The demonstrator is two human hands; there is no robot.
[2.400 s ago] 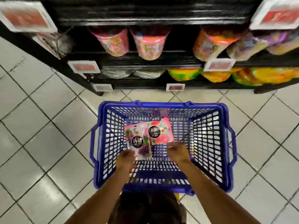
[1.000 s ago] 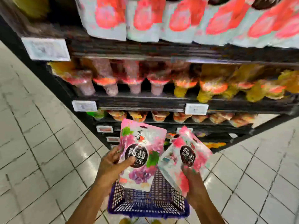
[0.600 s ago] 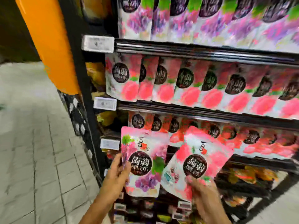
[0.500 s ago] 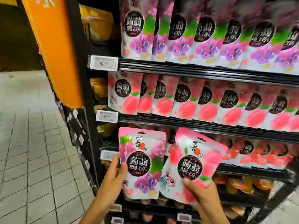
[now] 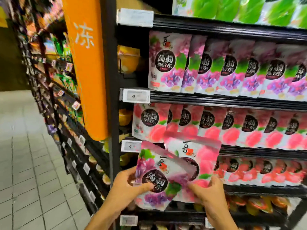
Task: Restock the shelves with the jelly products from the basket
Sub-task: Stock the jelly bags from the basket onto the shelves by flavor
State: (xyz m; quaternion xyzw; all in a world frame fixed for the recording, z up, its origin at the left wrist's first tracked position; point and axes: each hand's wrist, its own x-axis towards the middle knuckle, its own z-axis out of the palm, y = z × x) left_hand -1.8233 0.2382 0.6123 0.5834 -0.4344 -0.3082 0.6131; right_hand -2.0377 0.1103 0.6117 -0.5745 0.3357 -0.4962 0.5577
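My left hand (image 5: 127,188) grips a grape jelly pouch (image 5: 154,178) by its left edge, thumb across the front. My right hand (image 5: 207,191) pinches a peach jelly pouch (image 5: 197,156) at its lower edge; it sits partly behind the grape pouch. Both pouches are held in front of the shelving. A shelf row of grape jelly pouches (image 5: 216,68) stands above a row of peach jelly pouches (image 5: 216,125). Below them runs a row of red pouches (image 5: 259,170). The basket is out of view.
An orange sign panel (image 5: 84,63) hangs on the black shelf upright (image 5: 109,97) at left. Price tags (image 5: 136,96) are clipped to the shelf edges. Green pouches (image 5: 240,9) fill the top shelf. The tiled aisle floor (image 5: 25,155) lies to the left.
I have looked further up the shelving, so the grape row now sits mid-frame. The two pouches have come together and overlap, the grape one in front, tilted.
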